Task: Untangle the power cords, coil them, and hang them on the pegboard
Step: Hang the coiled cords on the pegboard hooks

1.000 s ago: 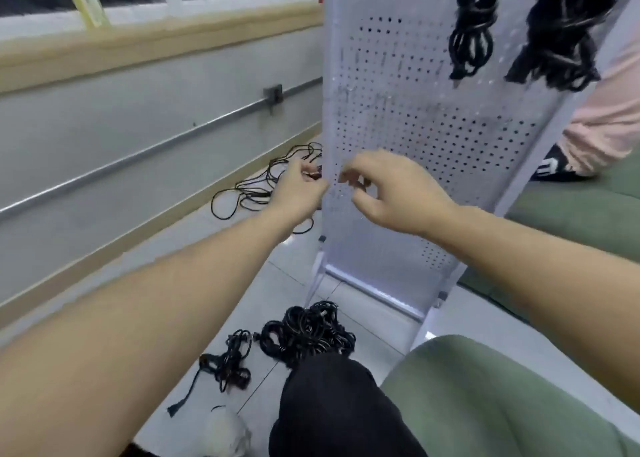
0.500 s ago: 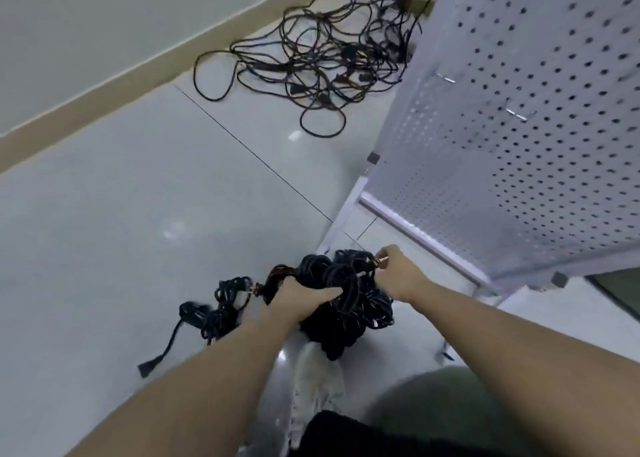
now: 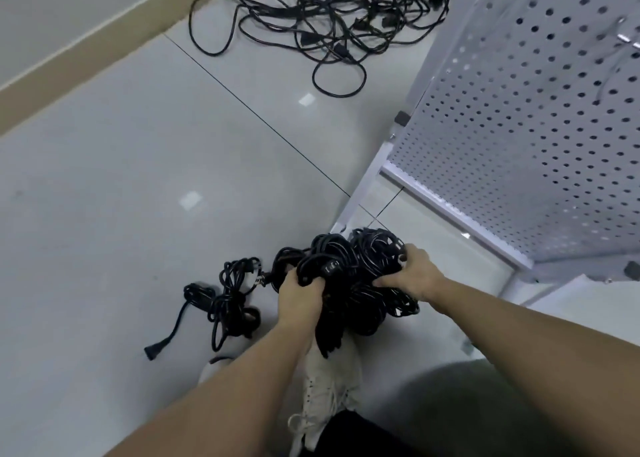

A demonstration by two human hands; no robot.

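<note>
Left hand (image 3: 300,295): I grasp the cord bundle (image 3: 349,276) from its left side.
Right hand (image 3: 412,275): clasps its right side, so loops stay together.
Place: low, near the pegboard (image 3: 519,145) foot.

You have no readable text, label, brand, number or sign before you: none on the pegboard (image 3: 540,138) at two o'clock, none on the black cords (image 3: 349,276) at six o'clock.
</note>
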